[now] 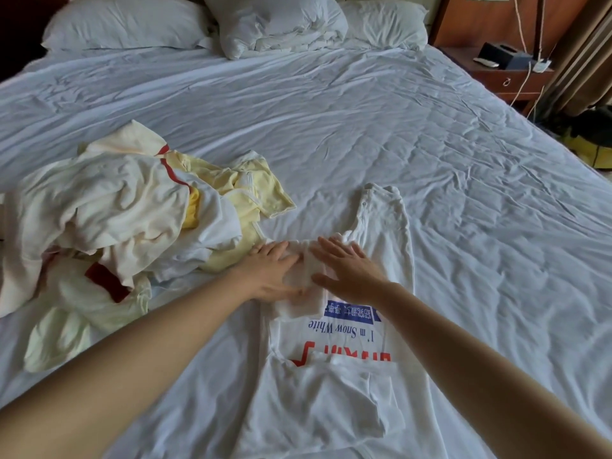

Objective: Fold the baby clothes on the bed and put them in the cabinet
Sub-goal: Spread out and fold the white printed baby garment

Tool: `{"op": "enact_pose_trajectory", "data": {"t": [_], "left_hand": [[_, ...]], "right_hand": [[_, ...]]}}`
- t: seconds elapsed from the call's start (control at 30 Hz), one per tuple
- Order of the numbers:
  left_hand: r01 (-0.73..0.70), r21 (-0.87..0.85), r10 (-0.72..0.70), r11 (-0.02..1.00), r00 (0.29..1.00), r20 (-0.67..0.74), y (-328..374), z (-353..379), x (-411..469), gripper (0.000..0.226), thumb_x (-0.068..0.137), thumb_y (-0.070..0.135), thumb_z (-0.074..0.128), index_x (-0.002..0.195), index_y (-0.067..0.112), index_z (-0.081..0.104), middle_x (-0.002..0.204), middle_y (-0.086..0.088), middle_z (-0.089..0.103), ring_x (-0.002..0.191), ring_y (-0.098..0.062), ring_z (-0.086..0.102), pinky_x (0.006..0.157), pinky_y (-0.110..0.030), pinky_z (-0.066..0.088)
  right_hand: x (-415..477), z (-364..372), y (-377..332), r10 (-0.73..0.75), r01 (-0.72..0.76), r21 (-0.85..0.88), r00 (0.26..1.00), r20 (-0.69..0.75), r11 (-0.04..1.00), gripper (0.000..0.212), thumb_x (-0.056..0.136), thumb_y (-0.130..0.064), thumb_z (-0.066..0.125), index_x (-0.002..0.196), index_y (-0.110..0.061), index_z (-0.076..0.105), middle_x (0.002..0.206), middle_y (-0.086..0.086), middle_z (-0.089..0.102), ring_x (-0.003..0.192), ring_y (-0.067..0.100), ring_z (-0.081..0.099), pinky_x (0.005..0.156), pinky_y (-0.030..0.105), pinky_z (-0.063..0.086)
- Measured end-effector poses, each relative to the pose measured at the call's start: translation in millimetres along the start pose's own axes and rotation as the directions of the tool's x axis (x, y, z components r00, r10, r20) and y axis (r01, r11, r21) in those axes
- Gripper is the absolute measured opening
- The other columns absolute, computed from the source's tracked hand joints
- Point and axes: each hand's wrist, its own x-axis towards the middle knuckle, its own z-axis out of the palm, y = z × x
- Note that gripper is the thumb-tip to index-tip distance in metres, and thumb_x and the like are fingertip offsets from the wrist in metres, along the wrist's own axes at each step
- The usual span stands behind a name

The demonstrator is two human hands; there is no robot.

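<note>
Palms down, my left hand (pixel 270 274) and my right hand (pixel 349 271) press side by side on the white baby garment (pixel 331 395), which is spread flat on the bed sheet (pixel 447 167) straight in front of me. My fingers are straight and a little apart on both hands, gripping nothing, only flattening a bunched fold of the cloth between and under them; the two thumbs point toward each other and are nearly touching. The garment carries red and blue print with the words "I'm Snow White", upside down from where I stand, just on my side of my right wrist. One narrow leg of it stretches away from my right fingertips toward the head of the bed. Just beside my left hand lies a rumpled heap of baby clothes (pixel 109 220), cream, white and pale yellow with dark red trim, its nearest edge touching the garment's left side. At the far end sit white pillows (pixel 126 24) and a bunched duvet (pixel 275 26). A wooden nightstand (pixel 506 82) stands off the far right corner with a dark box (pixel 501 54) on top.
</note>
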Motion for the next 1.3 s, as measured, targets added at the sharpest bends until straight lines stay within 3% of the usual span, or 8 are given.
{"op": "enact_pose_trajectory", "data": {"t": [0.07, 0.17, 0.47, 0.63, 0.77, 1.03, 1.13, 1.3], "left_hand": [[0.012, -0.064, -0.022, 0.998, 0.986, -0.167, 9, -22, 6, 0.073, 0.090, 0.072, 0.030, 0.144, 0.023, 0.039, 0.153, -0.006, 0.032, 0.140, -0.026, 0.032, 0.112, -0.041, 0.025], [-0.001, -0.155, -0.052, 0.988, 0.939, -0.339, 29, -44, 28, 0.050, 0.095, 0.058, 0.040, 0.127, 0.022, 0.054, 0.137, 0.002, 0.050, 0.122, -0.020, 0.049, 0.096, -0.037, 0.040], [0.005, -0.297, -0.112, 0.955, 0.931, -0.346, 83, -67, 136, 0.046, 0.094, 0.054, 0.047, 0.127, 0.023, 0.055, 0.128, 0.000, 0.059, 0.113, -0.023, 0.057, 0.092, -0.036, 0.046], [0.010, -0.257, -0.112, 0.966, 0.916, -0.386, 87, -61, 190, 0.045, 0.092, 0.046, 0.056, 0.129, 0.021, 0.052, 0.128, -0.004, 0.059, 0.118, -0.026, 0.054, 0.093, -0.038, 0.046], [-0.047, -0.437, -0.158, 0.898, 0.894, -0.420, 85, -53, 210, 0.059, 0.086, 0.037, 0.068, 0.138, 0.023, 0.044, 0.126, -0.004, 0.060, 0.117, -0.026, 0.055, 0.093, -0.035, 0.044], [-0.080, -0.610, -0.193, 0.788, 0.910, -0.368, 83, -60, 212, 0.047, 0.079, 0.024, 0.074, 0.122, 0.020, 0.057, 0.094, 0.006, 0.059, 0.094, -0.019, 0.060, 0.074, -0.026, 0.039], [-0.125, -0.602, -0.209, 0.788, 0.867, -0.453, 87, -66, 194, 0.015, 0.079, 0.023, 0.072, 0.088, 0.023, 0.059, 0.088, 0.006, 0.058, 0.085, -0.019, 0.060, 0.062, -0.022, 0.035], [-0.255, -0.606, -0.175, 0.754, 0.811, -0.559, 97, -70, 143, 0.017, 0.081, 0.021, 0.076, 0.091, 0.020, 0.063, 0.097, 0.009, 0.057, 0.085, -0.008, 0.058, 0.075, -0.023, 0.043]], "right_hand": [[-2, -15, 11, 0.004, 0.004, 0.046, 0.986, -0.165, 0.999, 0.054, 0.100, -0.048, 0.042, 0.150, -0.032, 0.033, 0.159, -0.005, 0.027, 0.147, 0.016, 0.021, 0.121, 0.037, 0.006], [-3, -34, 43, 0.144, -0.122, 0.099, 0.955, -0.261, 0.988, 0.046, 0.098, -0.037, 0.049, 0.144, -0.029, 0.045, 0.151, -0.003, 0.042, 0.141, 0.018, 0.034, 0.114, 0.034, 0.025], [31, -53, 141, 0.416, -0.384, 0.167, 0.875, -0.249, 0.908, 0.043, 0.099, -0.029, 0.046, 0.142, -0.028, 0.047, 0.149, -0.003, 0.043, 0.138, 0.020, 0.036, 0.101, 0.038, 0.041], [72, -48, 178, 0.558, -0.443, 0.393, 0.791, -0.252, 0.806, 0.045, 0.096, -0.031, 0.050, 0.140, -0.023, 0.049, 0.141, 0.004, 0.052, 0.127, 0.025, 0.049, 0.100, 0.036, 0.042], [94, -39, 190, 0.614, -0.498, 0.417, 0.761, -0.210, 0.760, 0.056, 0.088, -0.024, 0.058, 0.142, -0.026, 0.045, 0.137, 0.002, 0.055, 0.132, 0.024, 0.042, 0.103, 0.035, 0.040], [92, -57, 185, 0.716, -0.383, 0.774, 0.687, -0.126, 0.504, 0.052, 0.066, 0.003, 0.064, 0.112, -0.020, 0.070, 0.103, 0.002, 0.071, 0.096, 0.018, 0.067, 0.085, 0.033, 0.057], [64, -79, 173, 0.678, -0.317, 0.791, 0.717, -0.162, 0.524, 0.040, 0.067, 0.006, 0.071, 0.100, -0.016, 0.073, 0.085, 0.001, 0.068, 0.078, 0.015, 0.063, 0.069, 0.027, 0.051], [11, -106, 148, 0.557, -0.260, 0.657, 0.778, -0.292, 0.707, 0.030, 0.069, -0.005, 0.076, 0.096, -0.016, 0.076, 0.084, 0.002, 0.071, 0.078, 0.017, 0.065, 0.067, 0.026, 0.047]]}}
